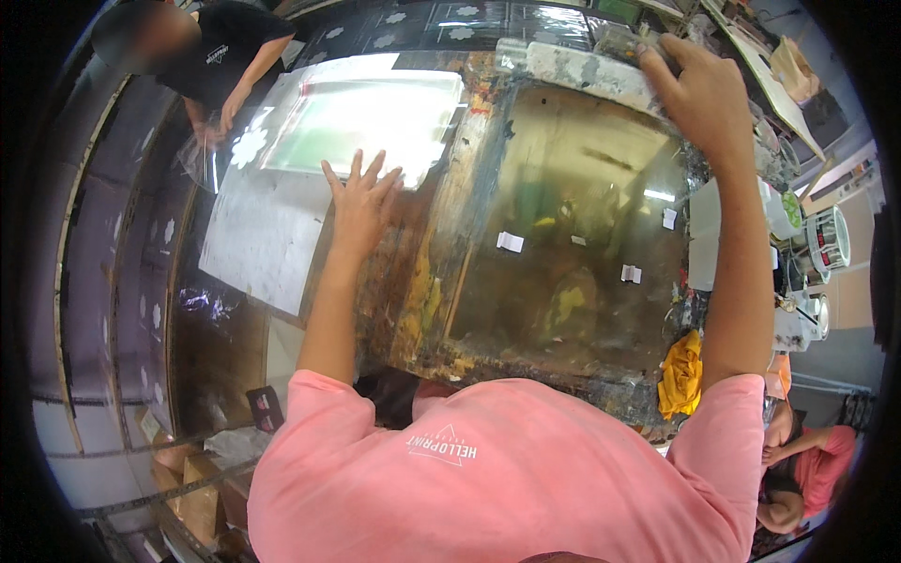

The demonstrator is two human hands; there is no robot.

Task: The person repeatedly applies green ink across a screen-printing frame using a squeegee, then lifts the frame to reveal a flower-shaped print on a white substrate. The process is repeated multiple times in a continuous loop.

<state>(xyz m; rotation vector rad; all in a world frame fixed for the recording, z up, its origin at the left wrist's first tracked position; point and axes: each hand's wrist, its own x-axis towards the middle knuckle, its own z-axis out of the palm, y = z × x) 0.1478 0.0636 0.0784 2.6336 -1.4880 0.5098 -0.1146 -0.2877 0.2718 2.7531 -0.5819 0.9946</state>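
Observation:
My left hand (361, 202) lies with fingers spread on the near edge of a shiny clear plastic sheet (375, 113), over a paint-stained wooden table. My right hand (702, 89) is curled at the far right corner of a framed glassy panel (563, 310), by the end of a paint-stained white bar (587, 70). What its fingers close on is partly hidden. Small folded white pieces, one of them a tab (510, 242), sit on the panel. Under the plastic and toward me extends a large pale sheet (258, 239).
Across the table at left, another person (230, 56) holds a clear film (199, 161). A yellow cloth (681, 377) lies at the panel's near right corner. White tubs (828, 239) line the right side. Racks with clear patterned sheets (141, 235) stand left; another person (821, 469) is at lower right.

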